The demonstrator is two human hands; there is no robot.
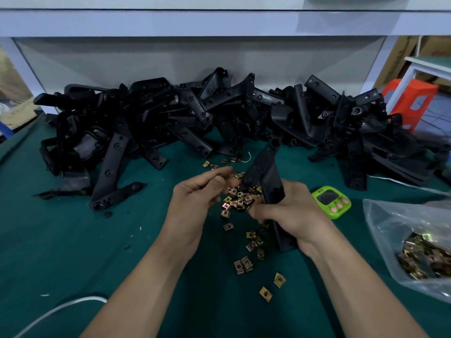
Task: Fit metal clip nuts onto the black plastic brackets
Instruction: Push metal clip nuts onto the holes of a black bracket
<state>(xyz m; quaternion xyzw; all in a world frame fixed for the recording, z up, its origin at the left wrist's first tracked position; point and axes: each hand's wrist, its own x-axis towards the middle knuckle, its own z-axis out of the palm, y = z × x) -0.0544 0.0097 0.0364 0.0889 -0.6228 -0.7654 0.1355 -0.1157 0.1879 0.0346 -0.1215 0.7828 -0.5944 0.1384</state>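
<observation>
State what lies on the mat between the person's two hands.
Head view: a loose heap of clip nuts lies on the green mat between the left hand and the right hand gripping a black bracket.

Left hand [195,200], right hand [296,215], both bare

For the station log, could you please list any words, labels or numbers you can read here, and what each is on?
Nothing here reads clearly.
green timer: small marks above its dark screen, too blurred to read.
cardboard at the left edge: possible faint print, too blurred to read.
</observation>
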